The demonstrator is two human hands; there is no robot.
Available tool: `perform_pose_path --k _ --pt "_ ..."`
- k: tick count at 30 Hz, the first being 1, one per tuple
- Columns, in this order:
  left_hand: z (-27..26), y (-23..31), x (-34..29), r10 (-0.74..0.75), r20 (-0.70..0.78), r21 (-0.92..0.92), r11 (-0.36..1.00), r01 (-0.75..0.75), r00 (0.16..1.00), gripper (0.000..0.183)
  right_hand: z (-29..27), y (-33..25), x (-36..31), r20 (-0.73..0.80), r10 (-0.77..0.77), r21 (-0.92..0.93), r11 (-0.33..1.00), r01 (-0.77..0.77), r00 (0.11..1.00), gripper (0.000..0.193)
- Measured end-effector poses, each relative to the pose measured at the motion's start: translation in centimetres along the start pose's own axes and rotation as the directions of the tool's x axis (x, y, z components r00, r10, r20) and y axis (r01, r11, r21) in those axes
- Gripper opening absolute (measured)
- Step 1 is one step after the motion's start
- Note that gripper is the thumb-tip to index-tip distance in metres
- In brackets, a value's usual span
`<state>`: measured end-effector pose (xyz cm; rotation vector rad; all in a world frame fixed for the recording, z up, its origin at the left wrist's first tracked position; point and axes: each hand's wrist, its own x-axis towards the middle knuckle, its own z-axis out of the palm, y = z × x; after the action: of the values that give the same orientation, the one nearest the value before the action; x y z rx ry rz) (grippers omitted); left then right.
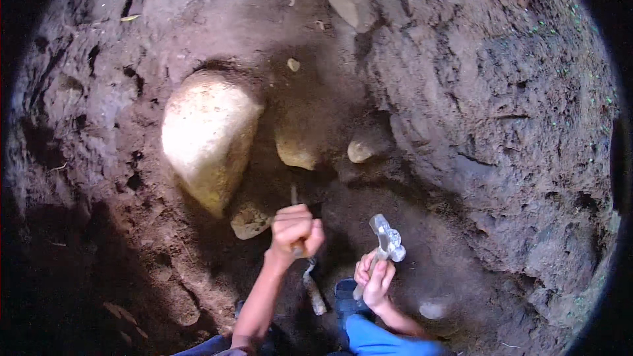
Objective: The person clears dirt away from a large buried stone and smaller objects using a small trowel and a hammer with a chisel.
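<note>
My left hand (292, 232) is closed in a fist round a thin rod-like tool (294, 194), probably a chisel. Its narrow end sticks out beyond my fingers toward the dark soil, and whether it touches is hard to tell. To its right, my right hand (374, 279) grips a hammer (388, 240) by the handle, close below the metal head, which is raised. Between my forearms a trowel (314, 293) lies on the ground with its handle toward me; its blade end is partly hidden. A small stone (250, 221) is just left of my left fist.
A large pale boulder (210, 128) juts from the earth at left. Two smaller stones, one rounded (297, 150) and one paler (361, 151), stick out ahead. Rough earth walls (488, 118) rise around the pit. My shoe (349, 293) stands near the trowel.
</note>
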<state>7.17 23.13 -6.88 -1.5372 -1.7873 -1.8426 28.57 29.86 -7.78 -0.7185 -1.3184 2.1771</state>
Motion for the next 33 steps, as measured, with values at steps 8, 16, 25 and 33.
perform_pose_path --k 8,16,25,33 --pt "5.1 -2.9 0.6 0.048 0.2 -0.09 0.995 -0.031 0.979 0.038 0.8 0.5 -1.4 0.0 -0.059 -0.078 0.995 0.059 0.998 0.051" --pt "7.4 -4.2 0.2 0.002 0.201 -0.036 0.999 0.006 0.98 0.042 -0.4 0.1 -1.1 -0.073 -0.024 -0.112 0.994 0.016 0.997 0.051" --pt "7.2 -4.4 1.2 -0.156 0.139 -0.05 0.985 0.164 0.978 0.038 -3.0 0.8 1.3 0.152 -0.233 -0.435 0.857 0.277 0.96 0.054" --pt "8.5 -3.9 2.2 -0.16 0.092 -0.006 0.987 0.161 0.983 0.039 -3.5 -1.1 1.9 0.118 -0.598 -0.169 0.774 0.61 0.793 0.037"
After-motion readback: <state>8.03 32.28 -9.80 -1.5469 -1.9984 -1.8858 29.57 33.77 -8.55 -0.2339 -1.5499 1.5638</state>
